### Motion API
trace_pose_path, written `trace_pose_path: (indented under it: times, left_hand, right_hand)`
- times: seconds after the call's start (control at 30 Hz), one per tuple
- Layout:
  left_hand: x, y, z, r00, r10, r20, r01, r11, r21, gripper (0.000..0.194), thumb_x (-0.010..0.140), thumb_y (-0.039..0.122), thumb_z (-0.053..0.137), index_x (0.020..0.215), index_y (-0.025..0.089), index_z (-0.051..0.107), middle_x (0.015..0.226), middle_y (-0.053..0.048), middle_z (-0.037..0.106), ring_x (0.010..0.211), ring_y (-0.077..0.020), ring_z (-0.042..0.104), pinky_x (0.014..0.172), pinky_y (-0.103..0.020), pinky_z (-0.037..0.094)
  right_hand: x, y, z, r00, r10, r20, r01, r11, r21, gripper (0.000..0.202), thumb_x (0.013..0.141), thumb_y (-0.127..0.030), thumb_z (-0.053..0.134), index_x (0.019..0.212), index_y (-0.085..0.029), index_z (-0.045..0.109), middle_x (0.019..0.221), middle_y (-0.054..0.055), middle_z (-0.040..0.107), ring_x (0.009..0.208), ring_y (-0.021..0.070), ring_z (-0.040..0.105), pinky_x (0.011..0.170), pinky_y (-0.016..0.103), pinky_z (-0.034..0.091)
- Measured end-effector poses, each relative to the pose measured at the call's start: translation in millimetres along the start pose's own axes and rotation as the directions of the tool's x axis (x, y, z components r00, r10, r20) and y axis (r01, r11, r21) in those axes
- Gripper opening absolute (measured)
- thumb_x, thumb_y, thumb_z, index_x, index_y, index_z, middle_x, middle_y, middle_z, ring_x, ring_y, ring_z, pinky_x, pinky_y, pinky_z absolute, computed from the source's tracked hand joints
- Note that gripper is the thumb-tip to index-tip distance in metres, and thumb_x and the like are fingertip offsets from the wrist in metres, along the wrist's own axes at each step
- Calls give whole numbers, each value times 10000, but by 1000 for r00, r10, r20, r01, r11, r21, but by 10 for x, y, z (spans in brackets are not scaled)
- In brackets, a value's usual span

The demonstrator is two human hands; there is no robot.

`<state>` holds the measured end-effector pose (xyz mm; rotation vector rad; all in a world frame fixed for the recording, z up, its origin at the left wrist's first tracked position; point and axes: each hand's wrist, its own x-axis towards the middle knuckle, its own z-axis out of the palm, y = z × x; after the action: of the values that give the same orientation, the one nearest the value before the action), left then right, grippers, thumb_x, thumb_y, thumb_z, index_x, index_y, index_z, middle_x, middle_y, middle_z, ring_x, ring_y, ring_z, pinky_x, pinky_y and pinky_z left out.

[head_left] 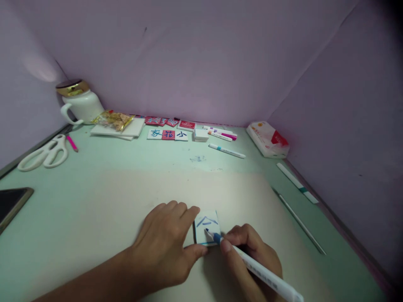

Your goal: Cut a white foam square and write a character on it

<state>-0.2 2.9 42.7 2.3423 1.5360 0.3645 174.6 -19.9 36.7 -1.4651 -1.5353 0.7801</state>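
Observation:
A small white square card (207, 222) lies on the pale table, with blue strokes in its upper half. My left hand (171, 237) grips the card's left side, the index finger at its top left corner and the thumb along its bottom edge. In my right hand (252, 256) is a white marker (264, 272) with a blue collar, pinched between thumb and fingers. Its dark tip rests on or just over the middle of the card, below the strokes.
Character cards (168, 134), a card stack (200, 134) and markers (226, 151) lie at the back. White scissors (47, 154), a mug (85, 107) and a phone (12, 203) are left; a tissue pack (267, 139) and a thin rod (300, 222) are right.

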Motion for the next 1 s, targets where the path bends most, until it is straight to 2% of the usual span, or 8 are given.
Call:
trace_pose_path:
  times: [0.43,0.73,1.0]
  left_hand:
    - [2,0,-5,1000,1,6,-1,1000,8,435,765,373,655,1145,189,549,905,-57,602,826,-250,539,725,-409,421]
    - [3,1,-12,1000,0,0,0,1000,2,437,765,365,660,1145,179,548,918,-70,599,841,-267,540,735,-431,423]
    - [17,2,-18,1000,-1,14,1,1000,-4,426,763,347,660,1137,175,553,903,-66,596,828,-264,536,721,-425,418]
  right_hand:
    - [-5,15,8,998,65,13,-65,996,56,230,830,-376,549,654,-234,512,515,-56,581,422,100,473,429,217,335]
    - [-8,39,10,998,37,42,-40,996,85,243,860,-383,536,669,-237,500,470,-57,513,399,103,399,411,231,296]
    - [5,19,0,998,42,45,-45,997,56,251,850,-405,538,666,-235,516,500,-49,571,415,105,453,427,224,334]
